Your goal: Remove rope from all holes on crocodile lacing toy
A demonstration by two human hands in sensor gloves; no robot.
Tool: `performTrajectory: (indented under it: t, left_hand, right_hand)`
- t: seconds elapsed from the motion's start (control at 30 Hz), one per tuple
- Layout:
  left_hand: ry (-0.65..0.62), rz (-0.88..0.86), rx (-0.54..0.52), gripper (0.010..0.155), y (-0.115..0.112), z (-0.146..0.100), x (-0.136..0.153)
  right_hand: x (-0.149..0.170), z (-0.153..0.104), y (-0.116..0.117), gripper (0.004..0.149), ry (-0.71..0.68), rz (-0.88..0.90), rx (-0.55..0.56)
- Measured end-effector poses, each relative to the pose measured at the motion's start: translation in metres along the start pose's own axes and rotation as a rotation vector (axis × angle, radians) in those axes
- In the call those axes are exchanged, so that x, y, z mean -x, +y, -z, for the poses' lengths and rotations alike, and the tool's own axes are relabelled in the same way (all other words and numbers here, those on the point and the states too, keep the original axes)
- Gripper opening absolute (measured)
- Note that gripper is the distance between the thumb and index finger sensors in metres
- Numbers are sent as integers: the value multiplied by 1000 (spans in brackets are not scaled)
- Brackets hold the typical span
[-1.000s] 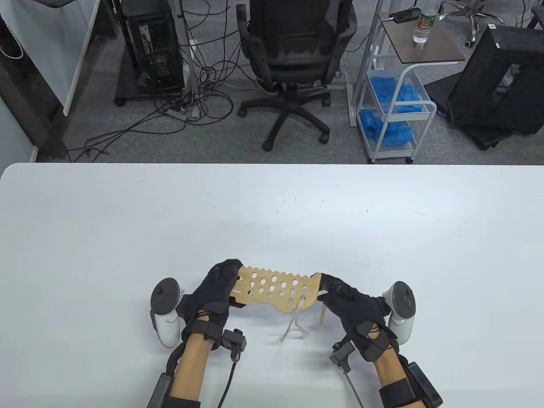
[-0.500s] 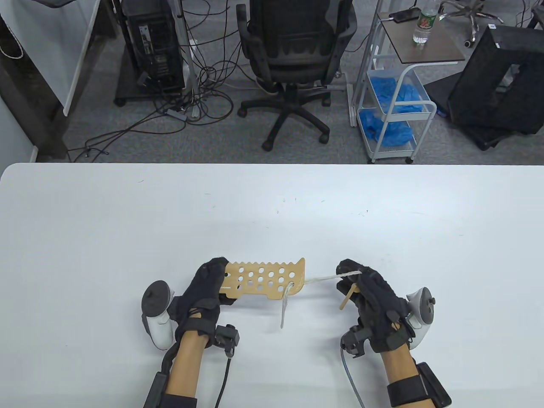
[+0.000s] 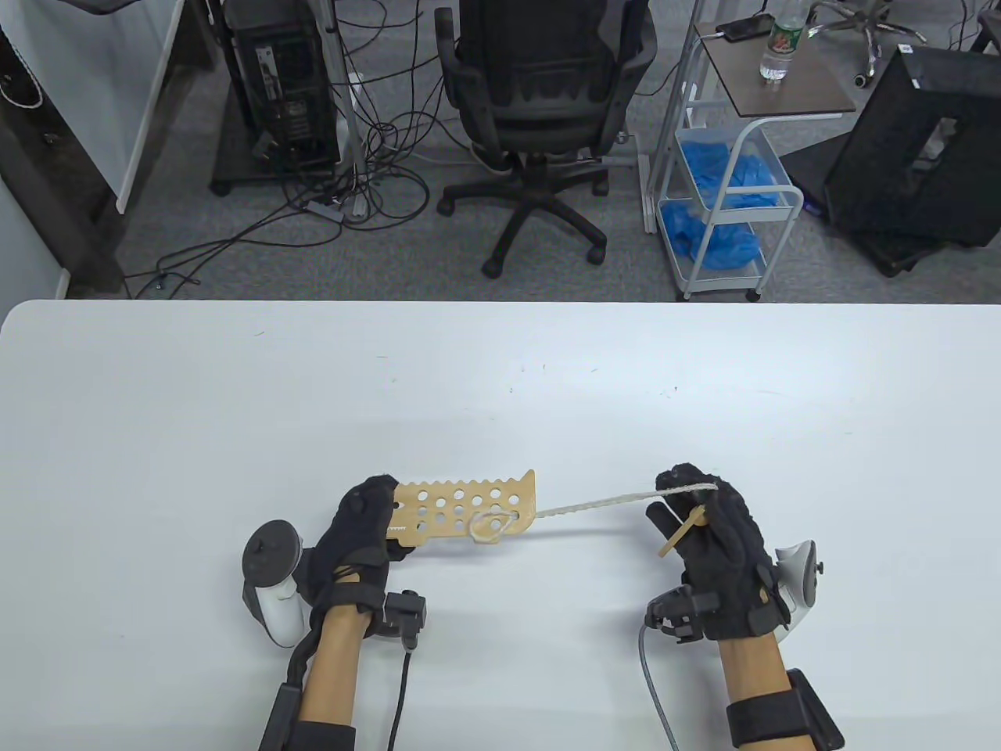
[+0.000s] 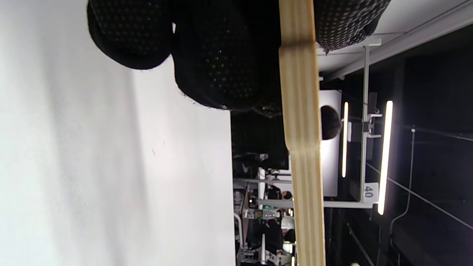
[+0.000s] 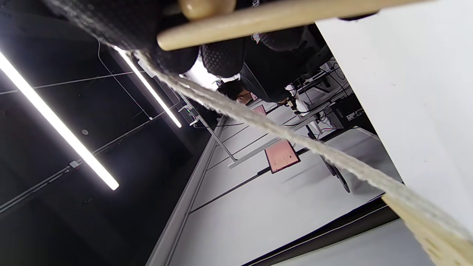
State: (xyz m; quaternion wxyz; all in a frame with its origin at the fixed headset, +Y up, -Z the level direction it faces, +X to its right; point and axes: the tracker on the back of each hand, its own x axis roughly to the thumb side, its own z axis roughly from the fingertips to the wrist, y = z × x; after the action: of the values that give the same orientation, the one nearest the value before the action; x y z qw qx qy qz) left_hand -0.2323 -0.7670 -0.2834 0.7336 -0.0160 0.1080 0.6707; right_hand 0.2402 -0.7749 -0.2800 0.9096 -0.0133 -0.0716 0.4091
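The left hand (image 3: 361,526) gripped the left end of the crocodile lacing toy (image 3: 461,508), a flat wooden board pierced with rows of round holes and notched along its far edge. The board was held just above the worktop (image 3: 500,375), close to its near edge and a little left of centre. In the left wrist view the toy (image 4: 301,147) showed edge-on as a pale wooden strip, with the gloved fingers (image 4: 218,59) pressed together around it.

The rope (image 3: 594,503) ran taut from the toy's right end across to the right hand (image 3: 715,540), which was well apart from the board, near the worktop's near edge and right of centre. A slack loop of rope lay against the board's lower right holes. The right hand's grip was pinched on the rope's end, and a wooden stick (image 3: 682,532) hung slanting from the same hand. The right wrist view showed the rope (image 5: 281,133) stretching away from the gloved fingers (image 5: 177,55), with the stick (image 5: 273,16) held crosswise above it.
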Motion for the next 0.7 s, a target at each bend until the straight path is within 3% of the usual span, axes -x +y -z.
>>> performTrajectory:
  t: [0.7]
  left_hand:
    - [52, -16, -48, 50, 12, 2, 10]
  right_hand:
    - [-5, 4, -14, 38, -33, 84, 2]
